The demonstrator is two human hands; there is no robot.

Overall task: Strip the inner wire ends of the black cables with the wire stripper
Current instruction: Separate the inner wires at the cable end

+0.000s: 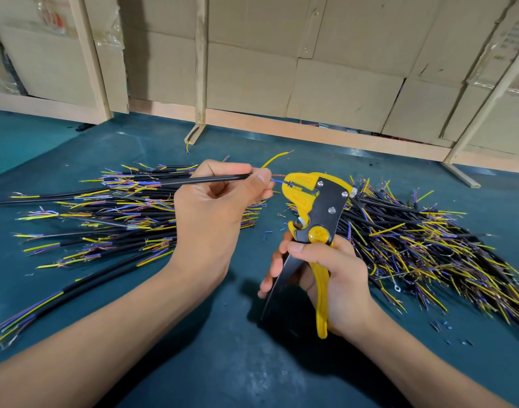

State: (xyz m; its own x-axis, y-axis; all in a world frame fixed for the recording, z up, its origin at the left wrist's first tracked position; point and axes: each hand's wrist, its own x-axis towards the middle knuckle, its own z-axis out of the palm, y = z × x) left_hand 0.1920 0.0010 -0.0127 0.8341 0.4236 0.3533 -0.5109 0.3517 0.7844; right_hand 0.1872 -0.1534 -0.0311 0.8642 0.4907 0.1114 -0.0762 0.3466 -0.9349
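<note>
- The teal work mat point(228, 334) fills the bench; cardboard boxes point(340, 69) wall off the far edge at twelve o'clock.
- At nine o'clock of the hands lies the left pile of black cables point(111, 213), inner ends fanned out in yellow, blue and brown. At three o'clock sits the right pile point(414, 245), denser and more tangled.
- The wire stripper point(314, 219) stands upright at centre, yellow head at twelve o'clock and handles at six. The right hand point(328, 278) is wrapped around both handles, which are spread, so I judge the squeeze not yet made.
- The left hand point(217, 207) pinches one black cable point(211, 180) between thumb and fingers, just behind its bared end. The cable runs back toward nine o'clock.
- That cable's blue inner wire point(277, 181) reaches into the stripper head; its yellow wire point(274, 159) curls free toward one o'clock.
- Handling, as I judge it: the cable is light and springy, its jacket smooth enough to slip, the inner wires limp and thin. Grip close to the jacket's end so the wire cannot buckle or draw back on the pull.
- Tiny insulation offcuts point(440, 325) dot the mat around four o'clock.
</note>
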